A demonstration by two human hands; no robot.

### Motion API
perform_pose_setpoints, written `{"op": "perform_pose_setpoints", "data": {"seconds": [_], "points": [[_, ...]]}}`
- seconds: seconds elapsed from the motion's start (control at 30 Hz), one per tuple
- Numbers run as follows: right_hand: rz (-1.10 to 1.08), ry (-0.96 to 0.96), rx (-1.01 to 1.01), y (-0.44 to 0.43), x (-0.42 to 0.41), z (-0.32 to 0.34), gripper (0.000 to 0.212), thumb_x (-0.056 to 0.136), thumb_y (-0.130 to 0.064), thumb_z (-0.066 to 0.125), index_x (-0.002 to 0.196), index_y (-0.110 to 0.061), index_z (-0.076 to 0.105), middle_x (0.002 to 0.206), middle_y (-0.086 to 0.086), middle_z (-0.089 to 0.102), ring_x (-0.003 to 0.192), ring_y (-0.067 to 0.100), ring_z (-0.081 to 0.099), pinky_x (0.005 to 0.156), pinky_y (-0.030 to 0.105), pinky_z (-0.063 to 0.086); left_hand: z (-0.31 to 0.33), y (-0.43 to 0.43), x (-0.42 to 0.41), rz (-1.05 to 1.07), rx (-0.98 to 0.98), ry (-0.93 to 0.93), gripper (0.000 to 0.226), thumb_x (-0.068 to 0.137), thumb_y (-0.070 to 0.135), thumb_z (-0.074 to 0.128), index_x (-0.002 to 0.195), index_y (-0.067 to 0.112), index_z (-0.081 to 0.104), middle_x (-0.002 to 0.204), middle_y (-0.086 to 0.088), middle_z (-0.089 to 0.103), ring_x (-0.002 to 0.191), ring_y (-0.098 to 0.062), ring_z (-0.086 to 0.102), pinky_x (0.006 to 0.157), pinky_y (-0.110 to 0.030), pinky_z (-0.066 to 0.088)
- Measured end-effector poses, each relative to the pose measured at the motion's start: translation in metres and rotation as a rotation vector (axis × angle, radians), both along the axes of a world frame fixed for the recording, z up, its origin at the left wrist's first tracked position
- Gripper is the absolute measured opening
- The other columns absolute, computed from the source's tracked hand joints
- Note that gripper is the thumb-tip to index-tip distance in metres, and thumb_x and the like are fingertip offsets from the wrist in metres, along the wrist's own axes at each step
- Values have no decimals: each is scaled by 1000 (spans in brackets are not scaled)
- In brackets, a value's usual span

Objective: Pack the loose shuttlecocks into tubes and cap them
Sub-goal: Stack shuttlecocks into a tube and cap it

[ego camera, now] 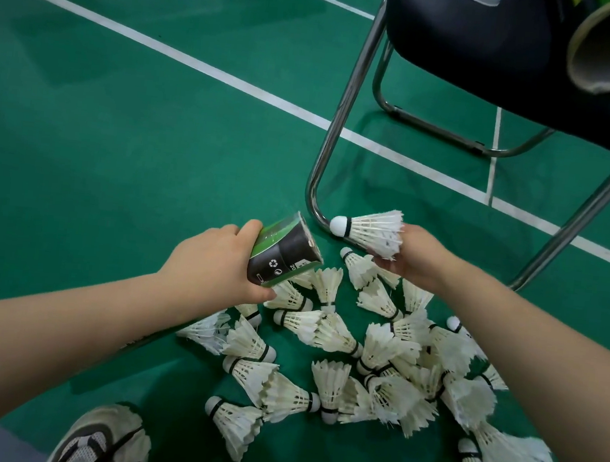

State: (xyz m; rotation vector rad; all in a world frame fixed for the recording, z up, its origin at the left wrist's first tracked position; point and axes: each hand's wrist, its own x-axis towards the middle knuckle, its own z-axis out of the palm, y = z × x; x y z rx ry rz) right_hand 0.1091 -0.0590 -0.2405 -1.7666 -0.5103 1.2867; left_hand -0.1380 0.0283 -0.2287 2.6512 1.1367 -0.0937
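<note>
At lower left, on the green court floor (118, 138), I see a grey mesh shoe (104, 438); next the left hand (214, 263) grips a black and green cardboard tube (284, 253), held above the floor; just beside its far end a white feather shuttlecock (370, 229) points cork first, pinched at the skirt by the right hand (418, 258); below, loose white shuttlecocks (381, 346) lie heaped; at right stands a dark chrome-legged chair (463, 41).

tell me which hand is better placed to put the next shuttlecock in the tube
Right: the right hand holds a shuttlecock by its feathers, cork pointing toward the tube, which the left hand grips.
</note>
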Motion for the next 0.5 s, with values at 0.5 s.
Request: {"op": "perform_pose_setpoints", "data": {"seconds": [0.5], "points": [[244, -370, 234, 18, -69, 39, 17, 87, -9, 51, 86, -19, 64, 81, -7, 61, 75, 7, 54, 68, 18, 43, 1, 0, 4, -4, -3, -31, 71, 62, 68, 64, 113, 28, 37, 92, 4, 54, 81, -17, 52, 64, -31, 45]]}}
